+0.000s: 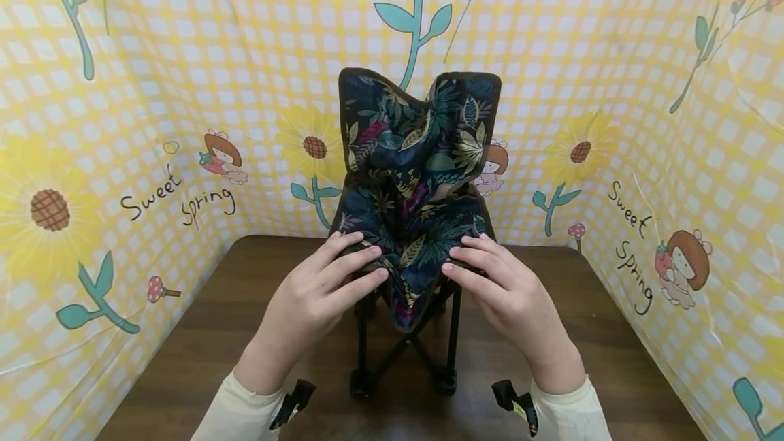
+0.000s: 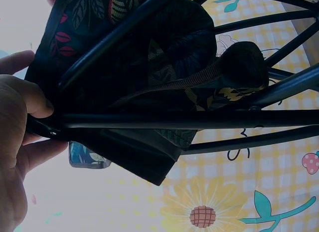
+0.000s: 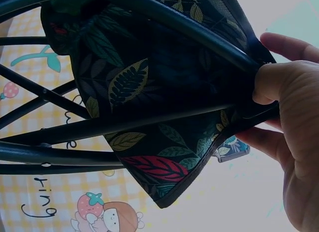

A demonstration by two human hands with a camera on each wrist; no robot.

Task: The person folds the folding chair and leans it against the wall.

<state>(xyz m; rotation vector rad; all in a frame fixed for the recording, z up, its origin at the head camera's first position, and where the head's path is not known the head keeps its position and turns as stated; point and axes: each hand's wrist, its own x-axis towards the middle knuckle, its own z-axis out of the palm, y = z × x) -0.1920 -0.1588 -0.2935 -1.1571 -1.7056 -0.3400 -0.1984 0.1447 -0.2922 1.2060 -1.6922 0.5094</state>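
Observation:
A small folding chair (image 1: pixel 422 243) with dark leaf-print fabric stands upright on the table, its seat sagging in a V and its backrest (image 1: pixel 380 135) creased down the middle. My left hand (image 1: pixel 321 291) grips the seat's front left corner, fingers over the top and thumb underneath, as the left wrist view shows. On the front right corner my right hand (image 1: pixel 508 295) holds in the same way, with its thumb (image 3: pixel 266 85) below the fabric. Black metal legs (image 1: pixel 454 332) cross under the seat and end in dark feet (image 1: pixel 361 383).
The brown wooden table (image 1: pixel 245 332) has a yellow checked cloth (image 1: pixel 153 87) with flowers and printed words hanging around its back and sides. Black wrist mounts (image 1: pixel 294 403) sit at both cream sleeves (image 1: pixel 569 414).

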